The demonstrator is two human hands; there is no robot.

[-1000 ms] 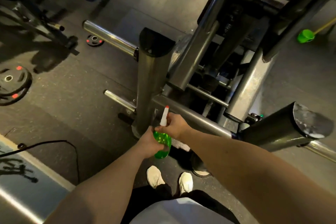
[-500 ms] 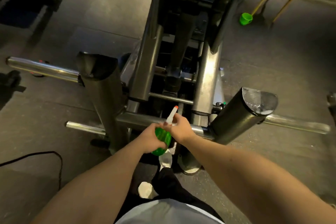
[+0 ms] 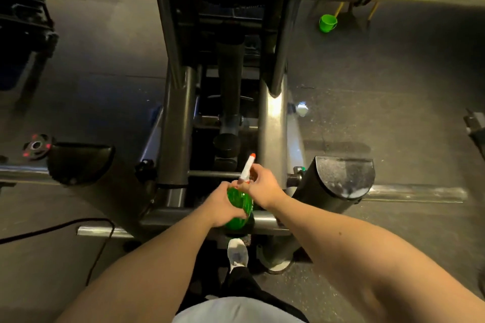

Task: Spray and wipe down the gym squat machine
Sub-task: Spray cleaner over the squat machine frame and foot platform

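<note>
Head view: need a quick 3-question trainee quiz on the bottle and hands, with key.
1. True or false: the left-hand grip holds the green spray bottle by its body.
2. What does the right-hand grip pinch? A) the white sprayer head B) a cloth C) a weight plate
3. Fill in: white foam lies on the black end cap on the person's ____ side.
Key: 1 true; 2 A; 3 right.

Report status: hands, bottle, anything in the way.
Left hand grips green spray bottle body; right hand pinches its white spray head. Squat machine ahead, white residue on right pad. Nothing between bottle and machine; cable on floor left.
</note>
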